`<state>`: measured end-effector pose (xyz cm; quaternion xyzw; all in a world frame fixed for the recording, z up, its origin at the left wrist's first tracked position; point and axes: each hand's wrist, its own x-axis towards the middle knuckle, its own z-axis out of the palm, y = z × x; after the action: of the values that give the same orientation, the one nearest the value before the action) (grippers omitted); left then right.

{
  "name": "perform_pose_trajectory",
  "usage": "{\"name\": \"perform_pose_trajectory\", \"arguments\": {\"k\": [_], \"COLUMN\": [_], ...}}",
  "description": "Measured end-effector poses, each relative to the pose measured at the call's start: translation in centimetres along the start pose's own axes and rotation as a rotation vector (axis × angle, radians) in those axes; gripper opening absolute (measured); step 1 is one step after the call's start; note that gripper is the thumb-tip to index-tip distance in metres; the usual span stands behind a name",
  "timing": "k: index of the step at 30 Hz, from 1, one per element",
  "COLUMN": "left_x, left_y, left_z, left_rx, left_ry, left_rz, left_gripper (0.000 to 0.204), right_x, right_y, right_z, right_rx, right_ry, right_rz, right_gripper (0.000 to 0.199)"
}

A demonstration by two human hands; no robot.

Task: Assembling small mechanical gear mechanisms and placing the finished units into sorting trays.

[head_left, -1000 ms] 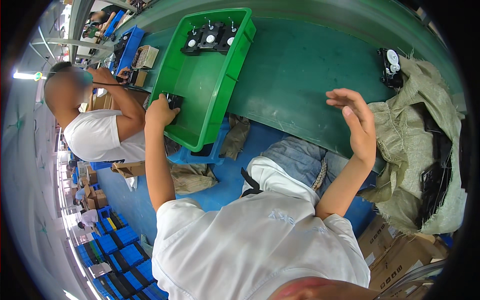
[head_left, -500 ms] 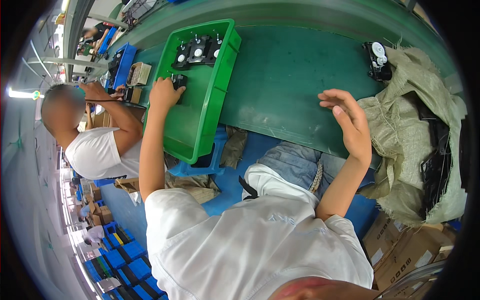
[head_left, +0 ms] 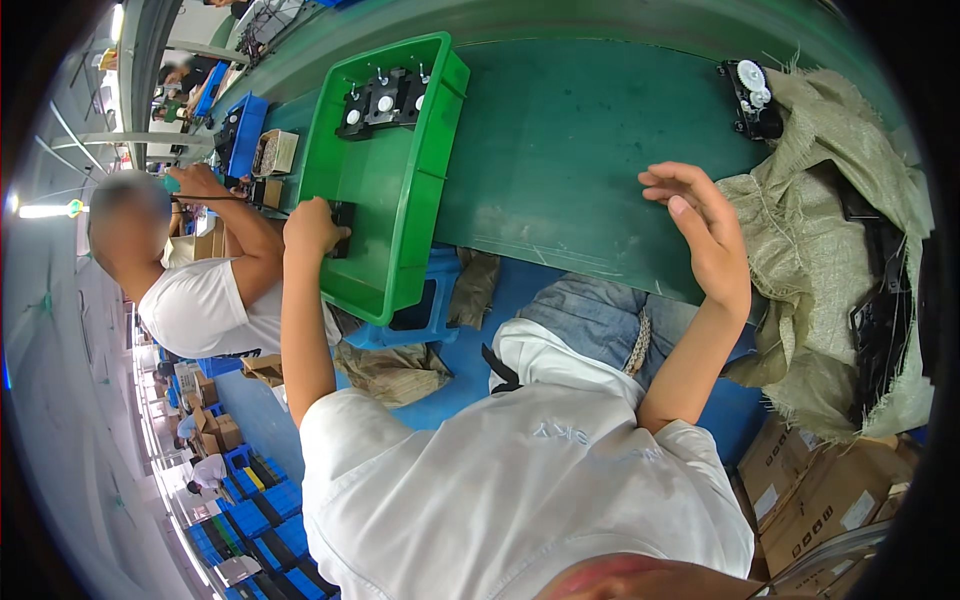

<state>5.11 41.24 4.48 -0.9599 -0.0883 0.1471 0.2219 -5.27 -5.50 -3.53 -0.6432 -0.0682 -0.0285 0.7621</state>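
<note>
My left hand (head_left: 312,228) reaches over the left wall of a green plastic tray (head_left: 412,215). Its fingers are closed on a small black plastic part (head_left: 343,222), low inside the tray near the left wall; the hand covers some of it. Several black assemblies (head_left: 384,104) with white round pieces and upright metal pins sit in a row at the tray's far end. Above the green workbench (head_left: 560,150) hovers my right hand (head_left: 706,235), fingers apart and nothing in them, left of a woven sack (head_left: 790,230).
A black gear unit with white gears (head_left: 752,98) lies at the bench's far right, by the sack. Black parts (head_left: 880,310) show in the sack's mouth. Cardboard boxes (head_left: 815,495) stand lower right. A co-worker in a white shirt (head_left: 205,305) works at left, near a blue bin (head_left: 245,135).
My left hand has moved nearer to me along the tray's left wall, and the black part has come with it. The right hand stays almost where it was, still open.
</note>
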Motion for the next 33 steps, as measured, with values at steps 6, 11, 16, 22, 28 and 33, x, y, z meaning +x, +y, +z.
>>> {"name": "perform_pose_trajectory", "arguments": {"k": [6,11,16,22,28,33], "left_x": [-1.9,-2.2,-4.3,-9.7,-16.6,-20.3], "left_y": [-0.3,2.1,5.1,12.7,24.5,33.0], "left_z": [0.3,-1.1,-3.4,-5.8,-3.5,-1.4], "left_rx": [0.163,0.285,0.312,-0.209,-1.021,-1.282], "left_ry": [-0.063,-0.036,0.364,0.913,0.765,0.494], "left_rz": [-0.014,-0.055,-0.007,0.486,1.090,1.511], "left_gripper": [0.032,0.026,0.015,0.004,0.007,0.012], "right_x": [0.1,-0.1,-0.4,-1.0,-5.6,-7.6], "right_y": [0.0,-0.3,-0.6,-1.6,-8.6,-16.6], "right_z": [0.2,0.1,0.1,-0.7,-1.1,3.4], "right_rx": [-0.005,-0.054,-0.037,-0.063,0.236,0.165], "right_ry": [0.000,-0.017,0.006,0.099,0.218,0.487], "right_rz": [0.001,0.008,-0.021,-0.280,-0.822,-1.091], "right_gripper": [0.032,0.033,0.031,0.038,0.047,0.027]}}
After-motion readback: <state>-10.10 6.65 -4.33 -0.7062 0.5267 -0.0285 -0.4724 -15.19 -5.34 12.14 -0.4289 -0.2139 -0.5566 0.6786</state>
